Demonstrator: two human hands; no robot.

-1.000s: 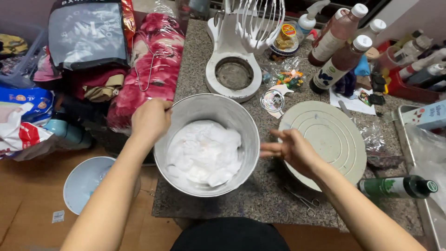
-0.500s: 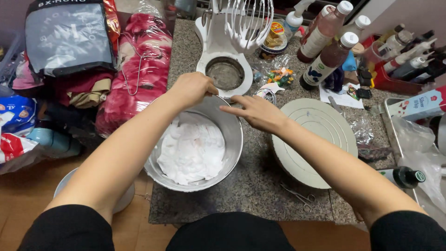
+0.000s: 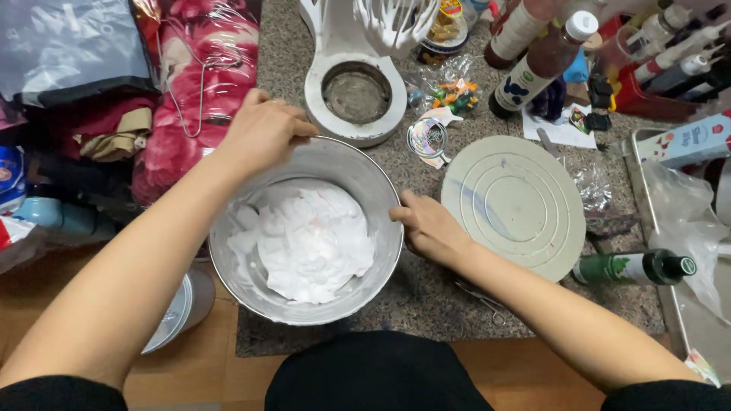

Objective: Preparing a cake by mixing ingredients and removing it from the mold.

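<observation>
Metal mixing bowl (image 3: 377, 199) sits centre on the speckled granite counter (image 3: 426, 293), between both hands, holding a mound of white whipped cream (image 3: 308, 240). Left hand (image 3: 263, 133) is at the bowl's far-left rim, fingers curled down over the edge, closed on the rim. Right hand (image 3: 430, 228) is at the right rim, thumb against the outer wall near the lip, fingers tucked beside and under the bowl's side; loosely curled, pressing the bowl, nothing else in it. Both forearms reach in from the bottom corners, dark sleeves at the frame edge.

White stand mixer base (image 3: 356, 95) lies just beyond the bowl, touching or nearly touching its far rim, with the wire whisk (image 3: 396, 23) hanging above it. Round pale cake turntable (image 3: 514, 202) is just right of the right hand, bare. Green bottle (image 3: 632, 268) lies on its side near the right forearm. Sauce bottle (image 3: 544, 65) with a white cap stands behind the turntable among more bottles. Small bag of coloured candies (image 3: 449, 95) is near the mixer base. Red wrapped bundle (image 3: 202, 84) lies left of the bowl. Second small metal pan (image 3: 171, 316) sits under the left forearm, partly hidden.
</observation>
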